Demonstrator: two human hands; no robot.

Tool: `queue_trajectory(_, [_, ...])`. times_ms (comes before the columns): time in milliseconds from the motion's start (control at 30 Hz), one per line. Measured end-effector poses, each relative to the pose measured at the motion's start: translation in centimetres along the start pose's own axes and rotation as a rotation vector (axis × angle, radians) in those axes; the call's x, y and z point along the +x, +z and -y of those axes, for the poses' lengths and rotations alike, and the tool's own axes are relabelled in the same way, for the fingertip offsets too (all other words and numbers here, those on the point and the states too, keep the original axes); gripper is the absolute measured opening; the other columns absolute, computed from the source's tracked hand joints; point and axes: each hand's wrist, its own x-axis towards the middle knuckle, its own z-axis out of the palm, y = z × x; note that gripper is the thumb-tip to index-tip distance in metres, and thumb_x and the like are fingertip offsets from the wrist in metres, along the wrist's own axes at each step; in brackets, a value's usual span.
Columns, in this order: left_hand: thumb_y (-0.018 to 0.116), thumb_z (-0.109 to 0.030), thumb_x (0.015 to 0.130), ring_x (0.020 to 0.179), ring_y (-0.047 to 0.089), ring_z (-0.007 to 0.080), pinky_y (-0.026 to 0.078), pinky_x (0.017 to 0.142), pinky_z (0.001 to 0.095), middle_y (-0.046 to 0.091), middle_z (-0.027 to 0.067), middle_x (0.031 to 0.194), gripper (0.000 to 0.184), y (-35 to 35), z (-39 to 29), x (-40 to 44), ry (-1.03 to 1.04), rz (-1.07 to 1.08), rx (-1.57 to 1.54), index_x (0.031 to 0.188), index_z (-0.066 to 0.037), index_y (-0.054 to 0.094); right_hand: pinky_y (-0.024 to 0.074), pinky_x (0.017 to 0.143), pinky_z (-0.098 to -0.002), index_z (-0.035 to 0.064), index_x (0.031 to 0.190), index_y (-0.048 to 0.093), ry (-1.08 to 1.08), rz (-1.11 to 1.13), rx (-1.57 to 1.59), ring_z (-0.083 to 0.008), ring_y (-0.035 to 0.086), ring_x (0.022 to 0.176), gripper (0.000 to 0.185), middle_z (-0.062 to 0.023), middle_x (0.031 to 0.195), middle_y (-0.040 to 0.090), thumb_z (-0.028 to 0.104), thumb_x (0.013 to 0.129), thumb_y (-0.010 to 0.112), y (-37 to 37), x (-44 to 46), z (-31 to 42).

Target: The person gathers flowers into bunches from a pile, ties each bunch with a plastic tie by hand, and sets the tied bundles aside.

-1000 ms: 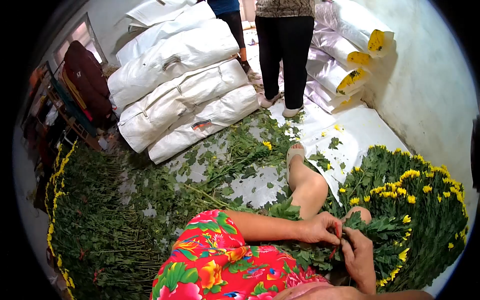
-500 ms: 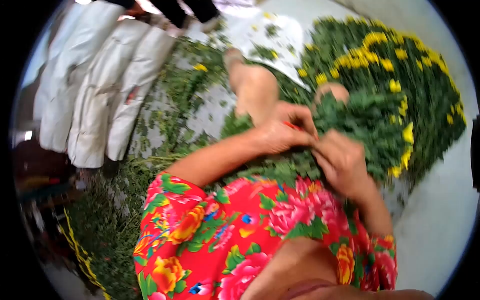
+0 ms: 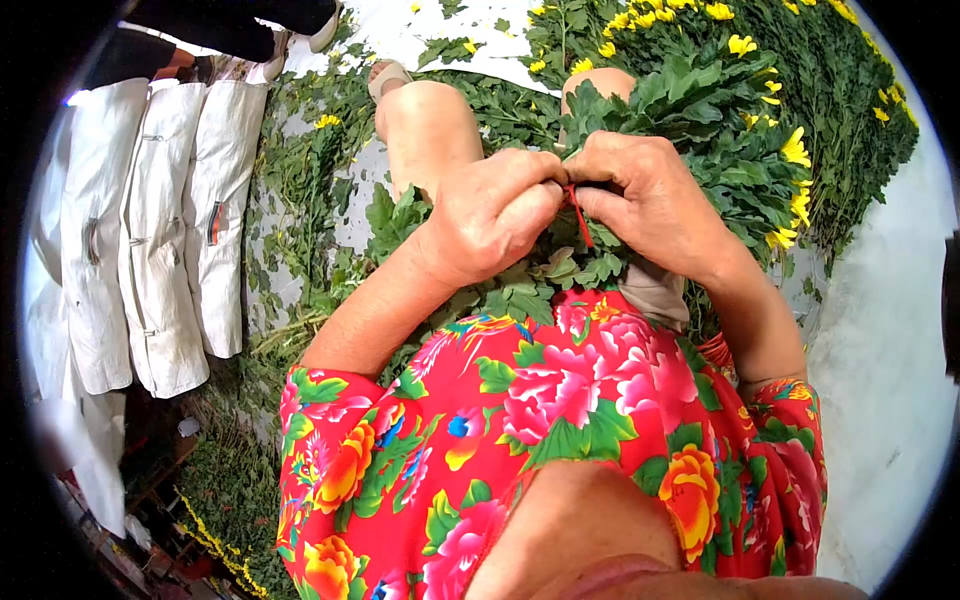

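My left hand [image 3: 492, 212] and my right hand [image 3: 652, 200] meet over my lap, fingers pinched together. Between them is a thin red tie [image 3: 579, 218], its loose end hanging down past my right thumb. Both hands grip it at the stems of a bunch of yellow chrysanthemums [image 3: 705, 125]. The bunch lies across my legs, with its yellow heads to the right and leafy parts showing below and left of my hands. The stems under my fingers are mostly hidden.
A big pile of yellow chrysanthemums [image 3: 840, 110] lies at the upper right. Loose leaves and stems [image 3: 310, 215] cover the floor on the left. White cloth-like bundles [image 3: 160, 240] stand in a row beyond them. Another person's dark-clothed leg [image 3: 240, 20] is at the upper left.
The view has shifted and become sharper. My hands have drawn close together, and the red tie now hangs between them instead of lying at my left hand.
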Motion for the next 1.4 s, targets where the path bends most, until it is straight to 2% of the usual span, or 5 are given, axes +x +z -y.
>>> queue_trajectory(533, [0.065, 0.005, 0.080, 0.079, 0.057, 0.0340, 0.047, 0.070, 0.0396, 0.056, 0.0150, 0.083, 0.013, 0.7, 1.5, -2.2, -0.506, 0.273, -0.266, 0.089, 0.001, 0.056, 0.0477, 0.057, -0.0413, 0.0048, 0.083, 0.050, -0.121, 0.322, -0.447, -0.0323, 0.059, 0.070, 0.015, -0.0107, 0.079, 0.050, 0.003, 0.073, 0.061, -0.5, -5.6, 1.3])
queue_trajectory(800, [0.063, -0.005, 0.085, 0.079, 0.055, 0.0364, 0.046, 0.070, 0.0400, 0.054, 0.0168, 0.085, 0.012, 0.2, 0.9, -1.0, -0.429, 0.416, 0.021, 0.089, 0.001, 0.054, 0.0507, 0.063, -0.0345, -0.0021, 0.092, 0.059, -0.109, -0.065, -0.023, -0.0268, 0.064, 0.074, 0.006, -0.0149, 0.098, 0.062, 0.002, 0.088, 0.056, 2.2, -6.0, 1.6])
queue_trajectory(1000, [0.052, -0.019, 0.100, 0.059, 0.050, 0.0085, 0.041, 0.057, 0.0245, 0.064, 0.0140, 0.095, 0.022, -0.1, 0.6, -0.1, -0.945, 0.320, -1.265, 0.091, 0.001, 0.056, 0.0415, 0.059, -0.0252, 0.0003, 0.081, 0.052, -0.006, 0.001, 0.486, -0.0116, 0.050, 0.065, 0.015, -0.0092, 0.084, 0.057, 0.009, 0.093, 0.050, 2.0, -5.8, 0.9])
queue_trajectory(1233, [0.050, -0.026, 0.101, 0.047, 0.037, 0.0064, 0.029, 0.049, 0.0209, 0.055, 0.0092, 0.083, 0.028, -0.1, 0.5, 1.8, -0.946, 0.274, -1.249, 0.085, -0.002, 0.050, 0.0459, 0.070, -0.0336, -0.0017, 0.086, 0.052, -0.052, 0.014, 0.252, -0.0267, 0.057, 0.076, 0.011, -0.0124, 0.085, 0.056, 0.008, 0.091, 0.052, 0.0, -5.6, 0.3])
queue_trajectory(1400, [0.051, -0.027, 0.100, 0.046, 0.036, 0.0042, 0.028, 0.045, 0.0197, 0.055, 0.0061, 0.073, 0.029, 1.3, 2.7, -0.1, -0.969, 0.113, -1.288, 0.087, -0.002, 0.052, 0.0419, 0.067, -0.0283, 0.0011, 0.082, 0.049, 0.024, -0.023, 0.276, -0.0163, 0.050, 0.073, 0.012, -0.0083, 0.085, 0.056, 0.007, 0.093, 0.049, 0.4, -5.6, -0.3])
